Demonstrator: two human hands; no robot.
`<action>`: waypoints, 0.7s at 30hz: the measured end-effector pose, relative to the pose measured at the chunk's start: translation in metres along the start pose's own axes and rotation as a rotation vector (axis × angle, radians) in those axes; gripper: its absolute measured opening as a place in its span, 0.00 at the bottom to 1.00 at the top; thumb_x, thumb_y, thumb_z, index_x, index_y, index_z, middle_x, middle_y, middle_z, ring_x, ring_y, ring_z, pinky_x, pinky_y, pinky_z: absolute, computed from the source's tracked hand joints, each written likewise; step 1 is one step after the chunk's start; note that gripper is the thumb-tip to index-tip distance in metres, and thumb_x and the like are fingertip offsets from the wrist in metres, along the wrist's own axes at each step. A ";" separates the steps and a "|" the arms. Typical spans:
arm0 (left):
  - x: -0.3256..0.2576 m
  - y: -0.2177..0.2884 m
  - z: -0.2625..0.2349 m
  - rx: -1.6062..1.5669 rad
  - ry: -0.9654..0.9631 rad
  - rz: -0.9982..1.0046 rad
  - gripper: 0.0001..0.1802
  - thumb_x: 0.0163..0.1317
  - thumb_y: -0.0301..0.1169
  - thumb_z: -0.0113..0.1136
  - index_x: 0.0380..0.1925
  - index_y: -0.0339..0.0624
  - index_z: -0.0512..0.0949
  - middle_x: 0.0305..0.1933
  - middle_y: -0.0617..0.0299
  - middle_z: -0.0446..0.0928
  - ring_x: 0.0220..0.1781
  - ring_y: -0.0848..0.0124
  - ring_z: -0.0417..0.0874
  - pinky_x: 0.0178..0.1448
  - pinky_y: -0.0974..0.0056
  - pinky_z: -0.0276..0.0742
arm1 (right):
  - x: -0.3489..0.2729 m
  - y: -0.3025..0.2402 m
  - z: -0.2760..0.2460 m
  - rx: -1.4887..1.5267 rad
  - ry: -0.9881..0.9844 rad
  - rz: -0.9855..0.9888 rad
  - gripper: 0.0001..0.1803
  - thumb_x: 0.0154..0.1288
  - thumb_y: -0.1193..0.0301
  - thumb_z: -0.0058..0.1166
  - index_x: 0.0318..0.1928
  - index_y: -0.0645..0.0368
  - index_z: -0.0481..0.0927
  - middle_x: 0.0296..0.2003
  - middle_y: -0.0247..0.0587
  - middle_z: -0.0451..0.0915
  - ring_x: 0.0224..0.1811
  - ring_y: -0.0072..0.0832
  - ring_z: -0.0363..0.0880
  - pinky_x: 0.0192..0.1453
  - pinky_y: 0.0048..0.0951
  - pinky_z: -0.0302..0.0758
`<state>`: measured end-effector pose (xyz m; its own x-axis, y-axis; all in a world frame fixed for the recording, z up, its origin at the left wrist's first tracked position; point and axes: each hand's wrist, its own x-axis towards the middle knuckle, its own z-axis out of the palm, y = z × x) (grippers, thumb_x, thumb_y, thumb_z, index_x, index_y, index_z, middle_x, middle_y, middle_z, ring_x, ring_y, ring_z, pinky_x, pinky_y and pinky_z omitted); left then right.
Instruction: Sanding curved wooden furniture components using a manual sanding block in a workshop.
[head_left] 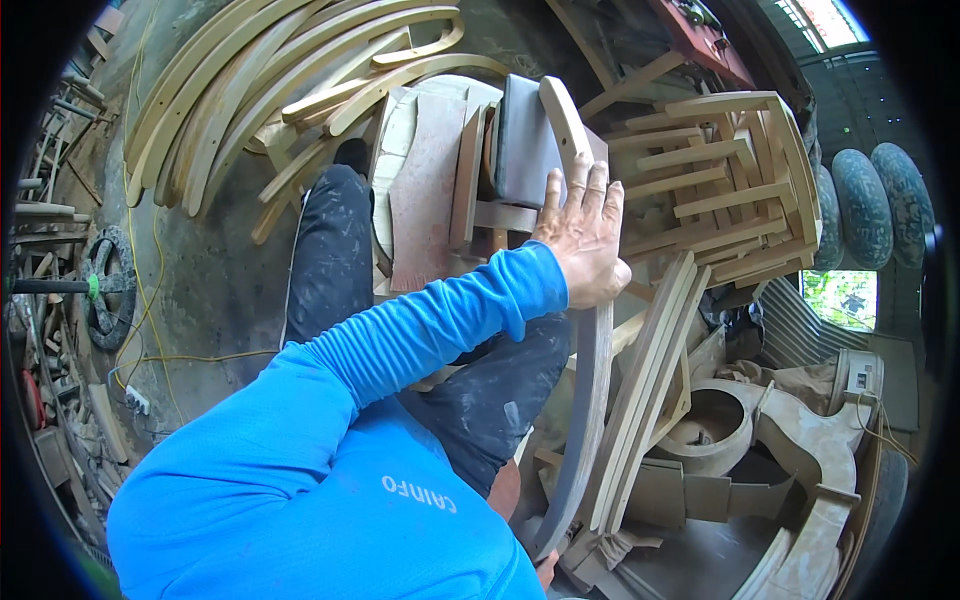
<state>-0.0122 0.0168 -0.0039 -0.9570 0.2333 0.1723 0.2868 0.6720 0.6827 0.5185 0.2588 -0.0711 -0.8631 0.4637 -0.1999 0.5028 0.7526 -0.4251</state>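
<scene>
Wood pc [590, 390], long + curved, just R of torso, running from beside grey panel [530, 140] down to near lower edge of view; small hole near upper end, greyish face along lower length. L hand [588, 235] laid across its upper part, back of hand up, fingers extended + a bit spread, unclenched, thumb out to R; resting on wood rather than wrapped round. R hand [547, 568] only partly in view, by pc's lower end; gripping or just touching, can't tell. Blue sleeve [430, 310] down to L wrist, crossing above dark dusty trousers [335, 230], knees apart.

Reddish-brown sheet [425, 190] upright-ish btwn L knee + grey panel. Upper L: big overlapping heap of curved wood strips [230, 90] on grey floor [225, 265]. To R of L hand: wood frames [735, 190], bunched close. Below those, straight-ish slats [650, 390] side by side, slanted, near pc. Lower R: dusty beige machine [820, 440] w/ round opening. Far R: three dark rounded rolls [860, 210], bright window [840, 300] just below. Far L: black wheel [105, 337] w/ green centre, yellow cable [215, 358], white socket [137, 400].
</scene>
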 end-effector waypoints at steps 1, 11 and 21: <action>0.004 0.000 0.000 0.026 0.011 -0.016 0.51 0.56 0.45 0.54 0.77 0.26 0.55 0.83 0.29 0.44 0.87 0.38 0.34 0.84 0.33 0.31 | 0.005 -0.004 -0.004 -0.005 -0.012 -0.019 0.31 0.65 0.72 0.65 0.65 0.57 0.67 0.45 0.53 0.84 0.46 0.41 0.86 0.52 0.41 0.80; 0.151 -0.096 -0.024 0.094 -0.158 -0.171 0.49 0.62 0.50 0.49 0.79 0.33 0.54 0.86 0.40 0.40 0.88 0.46 0.33 0.86 0.41 0.30 | 0.101 -0.105 -0.009 0.050 -0.107 -0.225 0.30 0.68 0.71 0.63 0.66 0.65 0.68 0.55 0.66 0.81 0.55 0.61 0.84 0.55 0.48 0.81; 0.252 -0.198 -0.031 0.070 -0.141 -0.263 0.49 0.63 0.54 0.51 0.82 0.47 0.53 0.87 0.48 0.39 0.89 0.52 0.33 0.85 0.35 0.29 | 0.284 -0.317 0.049 0.006 -0.049 -0.452 0.32 0.71 0.68 0.58 0.72 0.54 0.63 0.45 0.69 0.83 0.47 0.69 0.82 0.47 0.59 0.78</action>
<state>-0.3116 -0.0792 -0.0739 -0.9848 0.1364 -0.1074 0.0365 0.7677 0.6398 0.1114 0.1291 -0.0368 -0.9972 0.0664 -0.0345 0.0747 0.8718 -0.4842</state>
